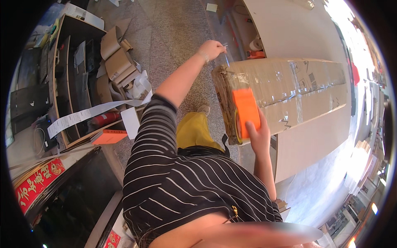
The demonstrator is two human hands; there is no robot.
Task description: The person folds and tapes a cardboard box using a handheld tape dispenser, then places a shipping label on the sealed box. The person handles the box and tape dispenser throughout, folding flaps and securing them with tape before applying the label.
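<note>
A long cardboard box [269, 80] lies on the table, its top crossed by shiny clear tape. At its left end my right hand [260, 134] grips an orange tape dispenser [247, 108], thumb on the near face and fingers behind it. The dispenser rests against or just above the box's edge; I cannot tell which. My left hand [213, 50] is stretched out beyond the box's far left corner, its fingers pinched on a thin clear strip [226, 60] that looks like tape. Where the strip's other end goes is hard to see.
Under the box is a pale board tabletop [302, 31]. Past its left edge sit a tape roll [255, 44] and an orange object [256, 54]. Folded cardboard [120, 64] leans by a dark shelf [62, 78] on the left. A paper strip [89, 115] hangs there.
</note>
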